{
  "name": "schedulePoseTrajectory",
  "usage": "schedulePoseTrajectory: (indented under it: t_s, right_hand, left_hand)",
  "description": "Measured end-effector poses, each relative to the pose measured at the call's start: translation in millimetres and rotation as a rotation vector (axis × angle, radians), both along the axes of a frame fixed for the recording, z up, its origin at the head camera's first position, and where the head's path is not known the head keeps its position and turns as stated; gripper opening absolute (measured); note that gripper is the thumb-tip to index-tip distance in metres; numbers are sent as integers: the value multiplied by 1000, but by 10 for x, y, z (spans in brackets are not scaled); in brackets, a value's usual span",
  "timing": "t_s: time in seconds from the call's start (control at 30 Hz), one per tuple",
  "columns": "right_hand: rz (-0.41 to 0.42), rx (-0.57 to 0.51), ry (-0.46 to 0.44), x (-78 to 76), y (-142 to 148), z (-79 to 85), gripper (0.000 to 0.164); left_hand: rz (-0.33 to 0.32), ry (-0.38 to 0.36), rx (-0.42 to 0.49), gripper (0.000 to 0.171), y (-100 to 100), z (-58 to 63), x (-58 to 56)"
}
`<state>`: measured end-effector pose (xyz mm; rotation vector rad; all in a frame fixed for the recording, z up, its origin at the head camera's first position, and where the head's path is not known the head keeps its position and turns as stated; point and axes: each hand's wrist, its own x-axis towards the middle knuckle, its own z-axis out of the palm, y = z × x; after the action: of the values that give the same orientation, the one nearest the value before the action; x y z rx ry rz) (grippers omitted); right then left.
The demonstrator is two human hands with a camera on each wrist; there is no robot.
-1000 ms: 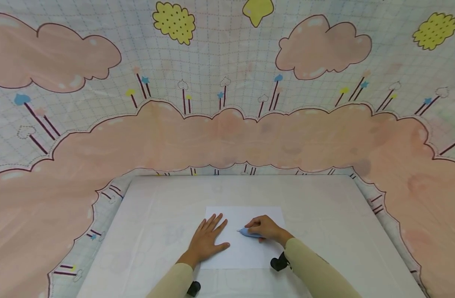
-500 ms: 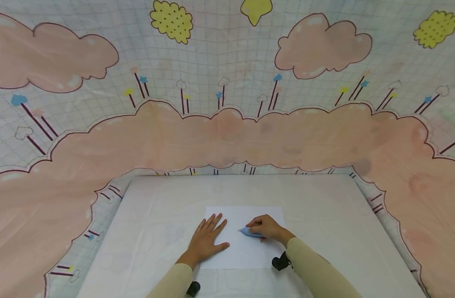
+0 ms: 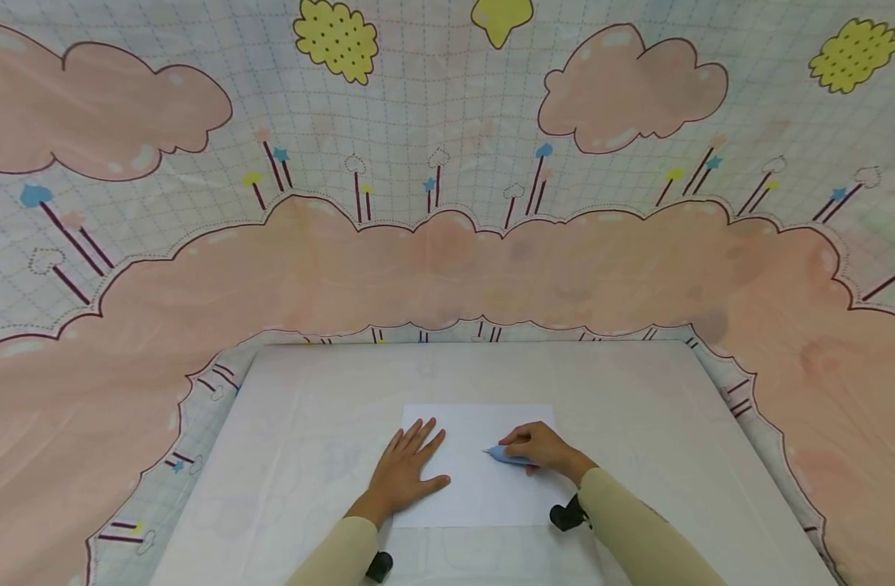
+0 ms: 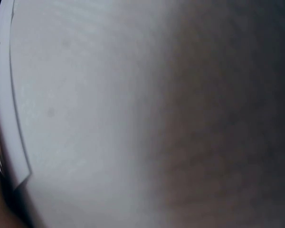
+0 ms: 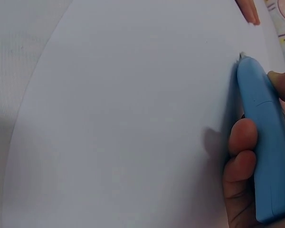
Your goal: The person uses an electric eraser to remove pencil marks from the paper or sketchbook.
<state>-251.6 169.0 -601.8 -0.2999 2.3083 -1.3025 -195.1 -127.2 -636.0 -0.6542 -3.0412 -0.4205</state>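
A sheet of white paper (image 3: 477, 488) lies on the white table, and its edge shows at the left of the left wrist view. On the paper's left part my left hand (image 3: 407, 472) rests flat with fingers spread. My right hand (image 3: 539, 448) grips a blue pen-like tool (image 3: 509, 455) over the paper's right half. In the right wrist view this tool (image 5: 266, 137) has a thick rounded body and a small pale tip pointing away; fingers and thumb hold it from both sides. Whether the tip touches the paper cannot be told.
The white table (image 3: 308, 391) extends around the paper. A patterned cloth (image 3: 447, 268) with pink clouds hangs behind it and shows along its sides. Black wrist devices (image 3: 568, 514) sit near both sleeves.
My right hand has moved slightly to the right with the blue tool in its grip. My left hand stays in place on the paper.
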Motion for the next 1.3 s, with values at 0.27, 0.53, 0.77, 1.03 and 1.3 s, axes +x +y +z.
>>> schedulePoseTrajectory:
  t_s: [0.27, 0.53, 0.77, 1.03, 1.3]
  right_hand:
    - [-54, -98, -66, -2, 141, -22, 35]
    - [-267, -112, 0, 25, 412, -65, 47]
    - [-453, 58, 195, 124, 528, -116, 42]
    - [-659, 110, 311, 213, 622, -201, 41]
    - [-789, 162, 356, 261, 683, -217, 42]
  left_hand:
    - [-1, -3, 13, 81, 7, 43, 13]
    - [15, 10, 23, 81, 26, 44, 16]
    - [26, 38, 57, 80, 33, 34, 23]
    - [25, 37, 96, 79, 7, 27, -62]
    - [27, 33, 69, 80, -11, 24, -138]
